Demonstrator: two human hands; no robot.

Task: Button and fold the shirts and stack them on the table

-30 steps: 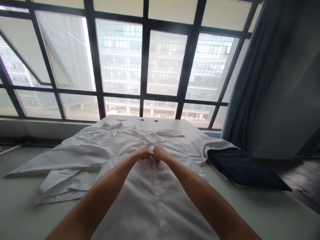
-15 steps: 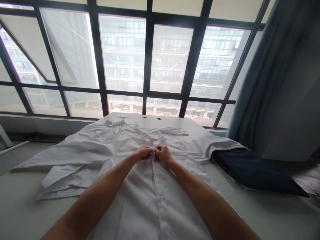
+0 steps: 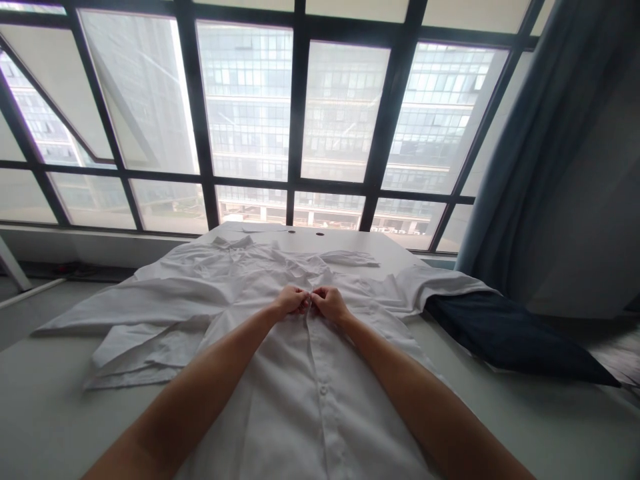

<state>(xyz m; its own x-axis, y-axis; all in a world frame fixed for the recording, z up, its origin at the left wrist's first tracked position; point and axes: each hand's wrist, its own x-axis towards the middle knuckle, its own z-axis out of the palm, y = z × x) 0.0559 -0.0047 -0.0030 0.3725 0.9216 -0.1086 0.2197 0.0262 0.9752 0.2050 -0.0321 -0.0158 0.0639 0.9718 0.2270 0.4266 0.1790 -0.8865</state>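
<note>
A white button-up shirt (image 3: 280, 373) lies spread on the table, its front strip running down the middle toward me. My left hand (image 3: 294, 301) pinches the shirt's front edge from the left. From the right, my right hand (image 3: 327, 302) pinches the same strip, its fingertips almost touching the left ones. Whatever small part sits between the fingertips is hidden by them. Lower on the strip a button (image 3: 323, 391) shows. More crumpled white cloth with a collar (image 3: 233, 243) lies beyond and to the left of my hands.
The white table (image 3: 45, 387) extends under the cloth toward the windows (image 3: 250, 107). A dark navy folded cloth (image 3: 505, 340) lies at the right, partly under a white sleeve (image 3: 440, 287). A blue-grey curtain (image 3: 530, 160) hangs at the right.
Both hands stay pinched on the shirt's front strip, with only slight finger movement. The view has shifted a little.
</note>
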